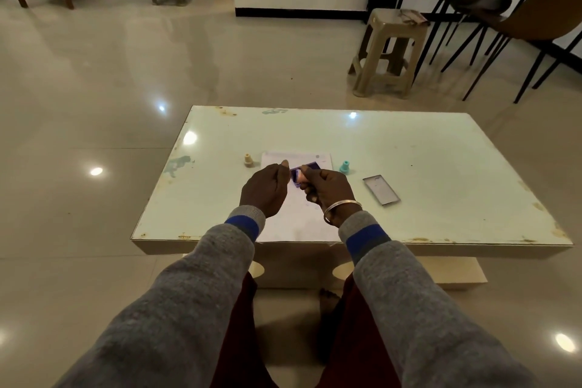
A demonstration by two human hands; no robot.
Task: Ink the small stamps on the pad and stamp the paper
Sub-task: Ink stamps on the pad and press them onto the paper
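A white paper [296,220] lies on the table in front of me. The purple ink pad [313,165] rests on the paper's far part, partly hidden by my hands. My right hand [327,187] is shut on a small pinkish stamp [299,178], held sideways above the paper with its purple inked face toward the left. Just left of the stamp is my left hand [264,189], thumb raised and fingers curled away from view, so whether it touches the stamp is hidden. A beige stamp [248,160] stands left of the paper and a teal stamp [345,166] right of it.
The ink pad's grey lid [381,190] lies on the white table [441,167] to the right of my hands. A plastic stool [389,50], a dark desk and a brown chair [541,19] stand on the tiled floor beyond the table.
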